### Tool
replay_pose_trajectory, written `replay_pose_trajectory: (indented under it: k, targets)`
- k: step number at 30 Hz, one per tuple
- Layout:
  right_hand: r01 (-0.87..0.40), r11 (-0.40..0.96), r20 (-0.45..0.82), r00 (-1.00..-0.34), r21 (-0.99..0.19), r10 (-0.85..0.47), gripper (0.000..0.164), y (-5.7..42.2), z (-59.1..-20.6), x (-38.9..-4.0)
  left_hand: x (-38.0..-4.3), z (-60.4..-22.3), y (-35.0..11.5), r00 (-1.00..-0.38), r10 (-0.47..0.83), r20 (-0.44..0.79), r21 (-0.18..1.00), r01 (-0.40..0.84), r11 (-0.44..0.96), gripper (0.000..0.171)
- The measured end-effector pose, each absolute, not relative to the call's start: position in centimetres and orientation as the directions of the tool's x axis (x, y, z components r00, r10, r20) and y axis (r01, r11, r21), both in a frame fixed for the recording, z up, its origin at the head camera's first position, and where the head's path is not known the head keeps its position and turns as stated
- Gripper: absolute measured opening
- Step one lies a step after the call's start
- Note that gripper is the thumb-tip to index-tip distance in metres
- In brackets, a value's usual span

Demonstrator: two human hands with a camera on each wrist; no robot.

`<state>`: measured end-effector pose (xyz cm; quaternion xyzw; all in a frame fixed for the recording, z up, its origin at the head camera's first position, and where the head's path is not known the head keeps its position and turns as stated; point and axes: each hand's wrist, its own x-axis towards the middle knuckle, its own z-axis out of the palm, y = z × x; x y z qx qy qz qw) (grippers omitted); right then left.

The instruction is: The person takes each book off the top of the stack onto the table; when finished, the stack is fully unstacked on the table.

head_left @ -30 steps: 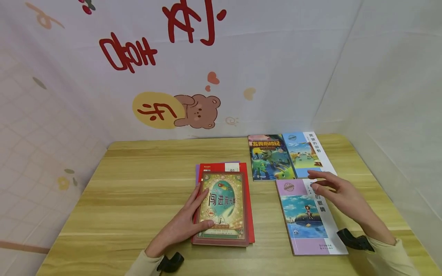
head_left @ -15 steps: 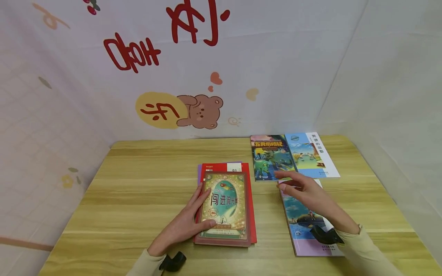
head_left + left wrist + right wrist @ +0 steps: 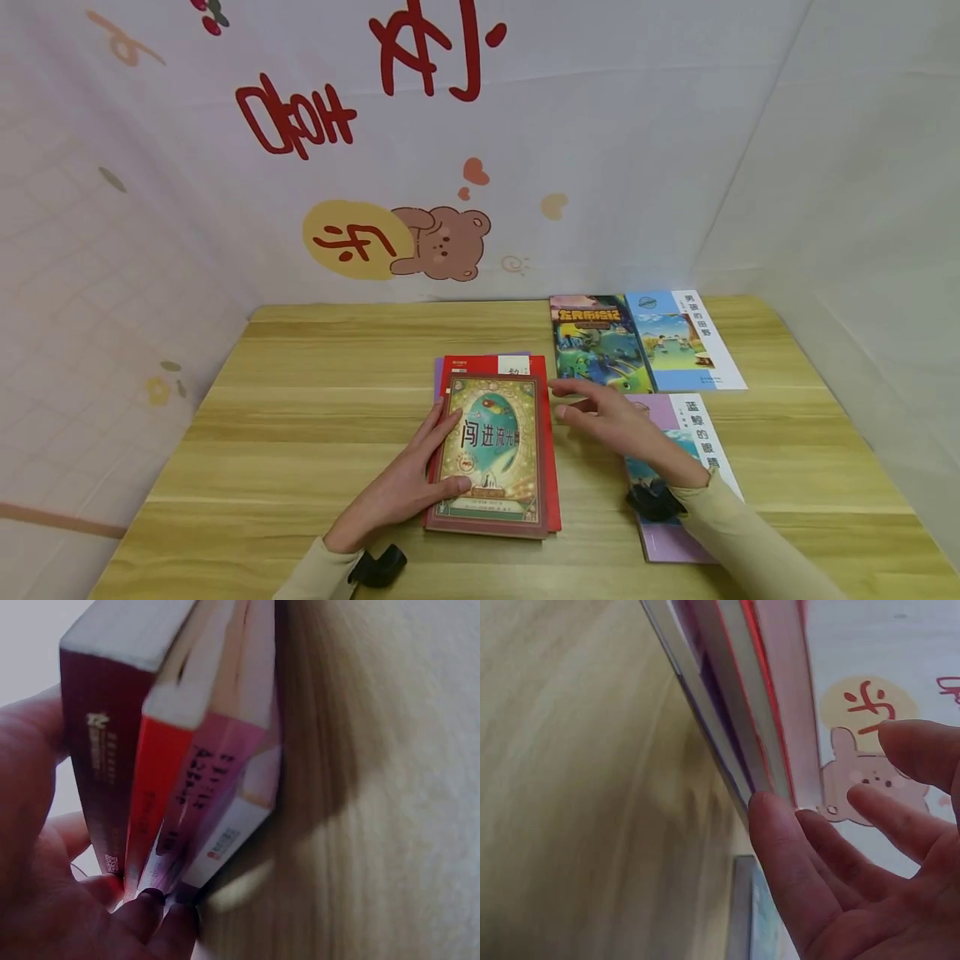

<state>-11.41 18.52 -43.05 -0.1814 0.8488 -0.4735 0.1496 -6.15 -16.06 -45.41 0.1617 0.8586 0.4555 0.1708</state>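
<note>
A stack of several books lies mid-table: a gold-and-green book with a maroon border [image 3: 491, 454] on top, a red book [image 3: 556, 475] beneath it and a purple book [image 3: 438, 379] lower down. In the left wrist view a white-spined book [image 3: 227, 841] lies at the bottom. My left hand [image 3: 397, 487] holds the stack's left side, its thumb across the top cover and other fingers against the spines. My right hand [image 3: 611, 425] is at the stack's upper right edge, fingers loosely bent with nothing in them. In the right wrist view its fingertips [image 3: 769, 814] are right by the page edges.
A pink-and-white book [image 3: 667, 542] lies right of the stack, partly under the right forearm. Behind it, a dinosaur-cover book [image 3: 600, 346] and a blue-and-white book [image 3: 671, 342] lie side by side. A white cloth wall [image 3: 600, 125] with printed drawings rises behind the table [image 3: 315, 400].
My right hand has moved left, from above the pink-and-white book to the right edge of the stack. The left hand keeps its hold on the stack. The view has shifted slightly.
</note>
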Motion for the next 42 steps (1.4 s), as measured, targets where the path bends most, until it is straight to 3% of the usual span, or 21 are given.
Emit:
replay_pose_trajectory:
  k: [10,21,30,37,42]
  targets:
    - [-0.175,0.498,-0.110,-0.864,-0.849,-0.491,0.059,17.3,-44.0,-11.9,-5.8,-45.1,-16.0,-0.909,0.379,-0.175,0.830,0.071,0.553,0.095]
    - [-0.213,0.519,-0.106,-0.848,-0.828,-0.519,0.056,16.9,-44.1,-11.7,-6.0,-45.1,-18.4,-0.879,0.441,-0.181,0.869,0.067,0.490,0.096]
    - [-0.226,0.512,-0.099,-0.841,-0.829,-0.531,0.054,16.9,-43.9,-11.9,-6.0,-44.6,-19.1,-0.903,0.401,-0.157,0.894,0.043,0.446,0.082]
    - [-0.206,0.499,-0.115,-0.835,-0.842,-0.539,0.053,16.8,-43.8,-12.0,-5.2,-45.1,-20.0,-0.882,0.441,-0.164,0.978,-0.086,0.191,0.071]
    - [-0.201,0.526,-0.130,-0.841,-0.827,-0.526,0.054,16.7,-43.8,-12.0,-4.6,-45.2,-21.0,-0.891,0.431,-0.141,0.989,-0.103,0.110,0.068]
